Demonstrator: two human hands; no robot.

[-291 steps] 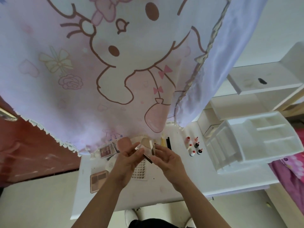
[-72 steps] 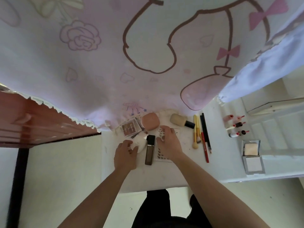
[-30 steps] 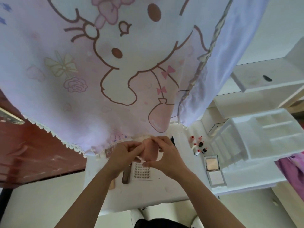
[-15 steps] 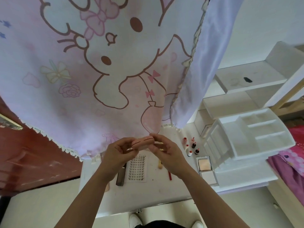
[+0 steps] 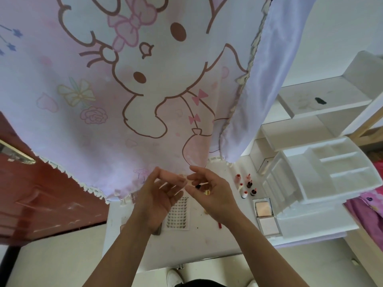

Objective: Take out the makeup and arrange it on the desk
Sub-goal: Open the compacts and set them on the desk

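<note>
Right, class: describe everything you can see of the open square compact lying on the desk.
The compact is a square, silvery-edged case lying open and flat on the white desk. Its far half holds peach powder; the near half is pale, perhaps a mirror. It sits beside the white organizer, nearer than the small bottles. Nothing lies on it.

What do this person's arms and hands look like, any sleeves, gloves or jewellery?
The left hand and right hand are bare, with no gloves and no rings that show. The left forearm and right forearm are bare too: no sleeve, watch or bracelet down to the picture's lower edge. Blur hides finer detail such as the nails.
</note>
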